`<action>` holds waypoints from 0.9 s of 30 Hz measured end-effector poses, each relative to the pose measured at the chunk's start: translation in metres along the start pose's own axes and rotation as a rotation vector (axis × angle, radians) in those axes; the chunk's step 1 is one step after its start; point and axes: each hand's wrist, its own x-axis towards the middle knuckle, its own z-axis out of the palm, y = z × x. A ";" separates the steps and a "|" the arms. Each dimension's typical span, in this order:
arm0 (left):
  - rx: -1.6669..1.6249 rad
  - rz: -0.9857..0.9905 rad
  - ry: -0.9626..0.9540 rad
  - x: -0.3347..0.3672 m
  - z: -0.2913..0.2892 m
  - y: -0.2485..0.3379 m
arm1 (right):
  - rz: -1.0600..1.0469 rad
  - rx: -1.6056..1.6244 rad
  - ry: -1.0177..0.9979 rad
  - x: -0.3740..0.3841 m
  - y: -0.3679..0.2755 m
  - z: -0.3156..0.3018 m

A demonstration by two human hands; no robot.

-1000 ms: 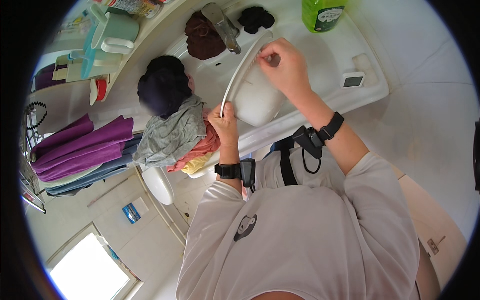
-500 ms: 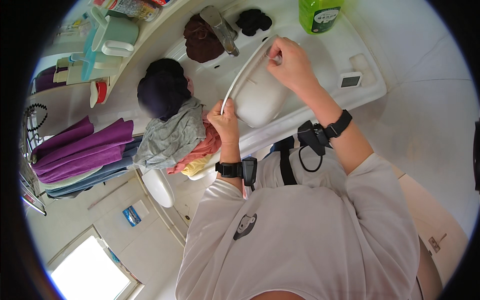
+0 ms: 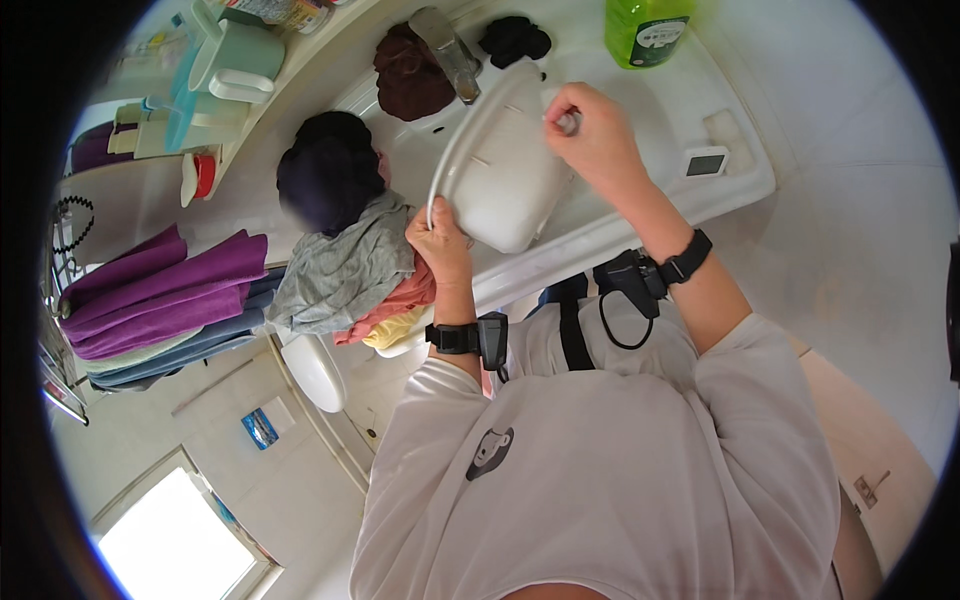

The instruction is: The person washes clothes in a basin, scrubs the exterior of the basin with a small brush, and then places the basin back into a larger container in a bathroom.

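A white plastic basin (image 3: 510, 205) is tipped on its side over the white sink (image 3: 690, 215). My left hand (image 3: 440, 245) is closed on the basin's near left rim, thumb along its edge. To the right of the basin is my right hand (image 3: 597, 138), its fingers curled together around something small and whitish that I cannot make out. A little space shows between these fingers and the basin's rim. A metal faucet (image 3: 446, 55) stands behind the basin.
Left of the basin lie dark cloth (image 3: 330, 170), a grey garment (image 3: 345, 265) and orange cloth (image 3: 420, 285). Brown cloth (image 3: 410, 75) and a small black cloth (image 3: 515, 42) rest behind. A green bottle (image 3: 645, 35) and small white display device (image 3: 706, 161) stand right. Purple towels (image 3: 165, 295) hang left.
My right hand has come away from the basin's rim, slightly right and downward. The basin has shifted a little left, still tilted in my left hand.
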 end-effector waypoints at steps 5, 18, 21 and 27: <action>-0.037 -0.044 0.014 0.004 -0.007 -0.007 | -0.077 0.243 0.180 -0.001 0.007 0.010; -0.097 -0.014 -0.075 -0.007 -0.005 -0.001 | -0.085 0.053 0.147 -0.004 0.002 0.012; -0.078 0.066 -0.084 -0.005 -0.003 -0.007 | -0.192 0.083 0.092 -0.005 -0.002 0.012; -0.100 0.028 -0.095 -0.005 -0.003 0.002 | -0.026 0.006 0.031 -0.010 -0.004 -0.003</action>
